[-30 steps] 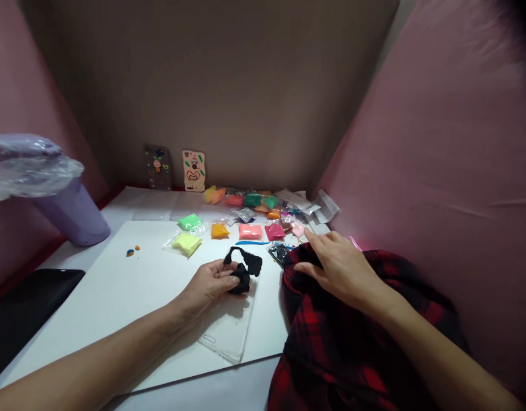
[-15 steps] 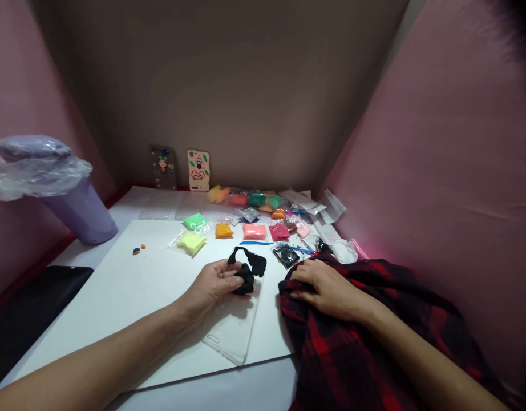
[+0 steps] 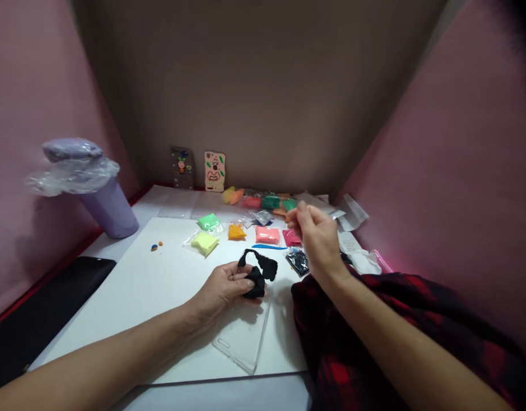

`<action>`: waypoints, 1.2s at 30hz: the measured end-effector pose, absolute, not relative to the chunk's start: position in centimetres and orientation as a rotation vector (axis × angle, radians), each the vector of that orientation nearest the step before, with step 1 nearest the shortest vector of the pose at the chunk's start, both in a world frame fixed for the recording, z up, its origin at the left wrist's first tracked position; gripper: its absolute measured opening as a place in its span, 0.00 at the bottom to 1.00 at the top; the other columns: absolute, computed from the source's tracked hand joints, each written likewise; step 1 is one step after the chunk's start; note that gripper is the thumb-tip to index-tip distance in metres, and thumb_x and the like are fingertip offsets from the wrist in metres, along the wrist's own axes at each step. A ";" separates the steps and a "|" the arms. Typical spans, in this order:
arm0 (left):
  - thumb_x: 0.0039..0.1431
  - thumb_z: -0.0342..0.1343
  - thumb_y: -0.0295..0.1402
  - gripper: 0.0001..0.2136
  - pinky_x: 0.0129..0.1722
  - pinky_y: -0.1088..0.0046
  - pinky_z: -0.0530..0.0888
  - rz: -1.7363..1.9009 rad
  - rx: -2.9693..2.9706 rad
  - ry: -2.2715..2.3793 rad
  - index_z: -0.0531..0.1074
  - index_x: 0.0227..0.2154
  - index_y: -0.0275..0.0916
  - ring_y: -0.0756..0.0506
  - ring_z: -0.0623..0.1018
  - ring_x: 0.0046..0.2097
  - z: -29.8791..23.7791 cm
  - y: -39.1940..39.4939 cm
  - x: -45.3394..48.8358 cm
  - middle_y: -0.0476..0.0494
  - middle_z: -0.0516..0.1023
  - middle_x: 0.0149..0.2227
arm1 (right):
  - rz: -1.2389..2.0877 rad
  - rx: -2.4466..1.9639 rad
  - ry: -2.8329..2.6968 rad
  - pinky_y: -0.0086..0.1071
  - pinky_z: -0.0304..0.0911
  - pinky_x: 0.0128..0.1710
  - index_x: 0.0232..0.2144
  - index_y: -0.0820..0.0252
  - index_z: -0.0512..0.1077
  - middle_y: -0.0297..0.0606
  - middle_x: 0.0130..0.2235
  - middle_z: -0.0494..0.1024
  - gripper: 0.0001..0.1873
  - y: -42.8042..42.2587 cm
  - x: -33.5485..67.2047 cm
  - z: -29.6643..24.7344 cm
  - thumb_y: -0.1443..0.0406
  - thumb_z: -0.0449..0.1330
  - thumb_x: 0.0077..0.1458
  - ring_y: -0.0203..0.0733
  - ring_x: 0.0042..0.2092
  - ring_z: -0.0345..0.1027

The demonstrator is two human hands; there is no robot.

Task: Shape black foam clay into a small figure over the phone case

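My left hand (image 3: 229, 288) pinches a lump of black modelling clay (image 3: 257, 282), from which a thin strand loops up to a ragged flap. Below the hand, a clear phone case (image 3: 241, 337) lies on the white board (image 3: 173, 337). My right hand (image 3: 316, 234) is raised over the clay packets, its fingers curled in towards the thumb; whether anything is inside them is hidden. Close to its wrist are a black clay packet (image 3: 298, 261) and red-and-black plaid cloth (image 3: 340, 337). A blue modelling tool (image 3: 269, 247) lies just beyond the black clay.
Yellow (image 3: 205, 243), green (image 3: 209, 221), orange (image 3: 237, 232) and coral (image 3: 267, 234) clay packets lie across the board's back. Two decorated phone cases (image 3: 214, 171) lean on the wall. A purple bin (image 3: 111, 211) stands left, near a black flat object (image 3: 70, 302). Small clay bits (image 3: 154, 248) lie on the board.
My right hand has lifted off the plaid cloth and moved up over the packets. My left hand keeps the black clay above the case. The whole view has shifted slightly.
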State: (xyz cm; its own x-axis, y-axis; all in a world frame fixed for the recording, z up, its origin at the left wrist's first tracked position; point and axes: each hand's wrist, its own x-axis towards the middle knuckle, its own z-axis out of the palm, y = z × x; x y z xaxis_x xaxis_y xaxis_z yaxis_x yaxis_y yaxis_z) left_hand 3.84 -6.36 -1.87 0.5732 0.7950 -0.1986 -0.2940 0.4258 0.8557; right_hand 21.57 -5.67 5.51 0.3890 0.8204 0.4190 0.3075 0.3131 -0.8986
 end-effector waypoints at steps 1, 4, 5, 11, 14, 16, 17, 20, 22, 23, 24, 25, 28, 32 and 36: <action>0.48 0.61 0.26 0.14 0.34 0.65 0.75 0.754 0.873 0.659 0.64 0.37 0.32 0.40 0.80 0.34 -1.8 -6.4 3.8 0.33 0.79 0.33 | 0.394 -1.286 -1.212 0.29 0.56 0.29 0.26 0.60 0.70 0.32 0.23 0.68 0.19 -5.8 21.5 4.2 0.52 0.51 0.59 0.35 0.28 0.61; 0.52 0.59 0.27 0.11 0.32 0.69 0.74 0.793 0.858 0.661 0.64 0.37 0.31 0.42 0.79 0.34 -1.4 -6.4 3.8 0.33 0.78 0.33 | 0.363 -1.298 -1.237 0.29 0.55 0.29 0.27 0.59 0.68 0.30 0.23 0.65 0.17 -7.0 21.7 1.3 0.54 0.51 0.60 0.35 0.27 0.59; 0.53 0.58 0.27 0.10 0.31 0.71 0.73 0.802 0.857 0.660 0.64 0.37 0.31 0.42 0.79 0.34 -1.3 -6.3 3.8 0.33 0.78 0.33 | 0.390 -1.296 -1.256 0.29 0.55 0.29 0.29 0.59 0.68 0.30 0.24 0.65 0.16 -7.4 21.7 0.9 0.55 0.50 0.60 0.35 0.27 0.59; 0.55 0.56 0.29 0.09 0.27 0.74 0.71 0.868 0.872 0.650 0.64 0.36 0.33 0.46 0.77 0.29 -1.4 -6.3 4.0 0.39 0.76 0.29 | 0.807 -1.365 -1.372 0.30 0.58 0.30 0.35 0.58 0.69 0.35 0.32 0.71 0.17 -7.9 21.0 0.6 0.51 0.52 0.58 0.39 0.33 0.64; 0.55 0.57 0.30 0.09 0.27 0.73 0.71 0.918 0.894 0.693 0.63 0.36 0.33 0.47 0.76 0.27 -1.6 -6.4 4.2 0.41 0.75 0.28 | 1.039 -1.359 -1.303 0.31 0.61 0.32 0.42 0.60 0.68 0.40 0.38 0.73 0.22 -8.0 20.6 0.1 0.50 0.57 0.53 0.41 0.36 0.67; 0.55 0.57 0.31 0.09 0.27 0.72 0.72 0.939 0.922 0.710 0.64 0.36 0.33 0.47 0.76 0.27 -1.7 -6.4 4.2 0.42 0.75 0.29 | 1.137 -1.305 -1.316 0.32 0.62 0.35 0.42 0.61 0.68 0.40 0.38 0.74 0.21 -8.1 20.3 -0.2 0.52 0.60 0.51 0.42 0.38 0.67; 0.54 0.58 0.31 0.10 0.27 0.71 0.73 0.942 0.936 0.709 0.65 0.36 0.33 0.46 0.76 0.27 -1.8 -6.4 4.3 0.42 0.75 0.30 | 1.172 -1.278 -1.329 0.32 0.62 0.36 0.40 0.61 0.68 0.39 0.37 0.74 0.20 -8.2 20.1 -0.2 0.54 0.61 0.50 0.41 0.37 0.67; 0.54 0.58 0.31 0.09 0.27 0.71 0.73 0.941 0.969 0.691 0.66 0.35 0.33 0.47 0.76 0.27 -2.0 -6.4 4.2 0.43 0.74 0.31 | 1.267 -1.239 -1.284 0.30 0.59 0.32 0.35 0.62 0.68 0.35 0.31 0.71 0.17 -8.4 19.7 0.1 0.56 0.63 0.49 0.37 0.32 0.65; 0.55 0.58 0.31 0.08 0.26 0.71 0.73 0.933 0.978 0.672 0.66 0.34 0.33 0.48 0.76 0.27 -2.1 -6.4 4.1 0.43 0.74 0.31 | 1.359 -1.203 -1.210 0.28 0.57 0.28 0.34 0.62 0.68 0.33 0.29 0.71 0.16 -8.5 19.5 0.6 0.57 0.64 0.47 0.35 0.29 0.63; 0.55 0.58 0.31 0.08 0.26 0.72 0.73 0.930 0.978 0.659 0.67 0.34 0.33 0.48 0.76 0.27 -2.1 -6.4 4.1 0.43 0.73 0.31 | 1.402 -1.186 -1.182 0.27 0.55 0.26 0.33 0.62 0.68 0.33 0.28 0.71 0.16 -8.5 19.5 0.8 0.57 0.64 0.47 0.34 0.28 0.62; 0.55 0.58 0.31 0.08 0.26 0.72 0.73 0.927 0.975 0.647 0.67 0.34 0.33 0.48 0.75 0.27 -2.1 -6.4 4.0 0.43 0.73 0.31 | 1.430 -1.179 -1.166 0.27 0.54 0.25 0.32 0.62 0.68 0.32 0.27 0.70 0.15 -8.6 19.4 1.0 0.58 0.64 0.47 0.33 0.26 0.60; 0.55 0.58 0.31 0.07 0.26 0.72 0.73 0.921 0.973 0.637 0.67 0.34 0.33 0.48 0.75 0.27 -2.0 -6.4 4.0 0.43 0.73 0.31 | 1.441 -1.180 -1.160 0.26 0.52 0.24 0.31 0.63 0.68 0.31 0.26 0.69 0.15 -8.6 19.4 1.1 0.58 0.64 0.47 0.32 0.25 0.59; 0.54 0.58 0.30 0.07 0.26 0.73 0.72 0.906 0.948 0.624 0.68 0.33 0.33 0.48 0.75 0.27 -1.8 -6.5 3.9 0.43 0.73 0.30 | 1.438 -1.187 -1.160 0.26 0.48 0.23 0.28 0.63 0.67 0.28 0.22 0.66 0.13 -8.6 19.4 1.0 0.59 0.64 0.47 0.30 0.22 0.54; 0.51 0.59 0.31 0.08 0.25 0.73 0.70 0.899 0.891 0.619 0.67 0.31 0.34 0.49 0.74 0.25 -1.8 -6.5 3.9 0.44 0.74 0.28 | 1.431 -1.185 -1.137 0.26 0.47 0.23 0.28 0.62 0.67 0.28 0.22 0.66 0.13 -8.6 19.6 0.7 0.59 0.64 0.46 0.30 0.22 0.54; 0.49 0.61 0.31 0.10 0.25 0.74 0.69 0.887 0.867 0.647 0.67 0.31 0.34 0.48 0.75 0.25 -1.8 -6.4 3.9 0.43 0.74 0.29 | 1.426 -1.195 -1.123 0.26 0.46 0.22 0.28 0.62 0.67 0.28 0.21 0.65 0.13 -8.6 19.7 0.6 0.59 0.64 0.46 0.30 0.21 0.53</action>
State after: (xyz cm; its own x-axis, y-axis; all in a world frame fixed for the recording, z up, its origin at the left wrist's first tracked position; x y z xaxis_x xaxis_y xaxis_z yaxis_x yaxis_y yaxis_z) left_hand 3.90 -6.45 -1.78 0.4891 0.8625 -0.1301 -0.3873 0.3484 0.8536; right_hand 19.70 -8.55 0.62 -0.0925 0.9859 -0.1395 -0.0954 -0.1482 -0.9843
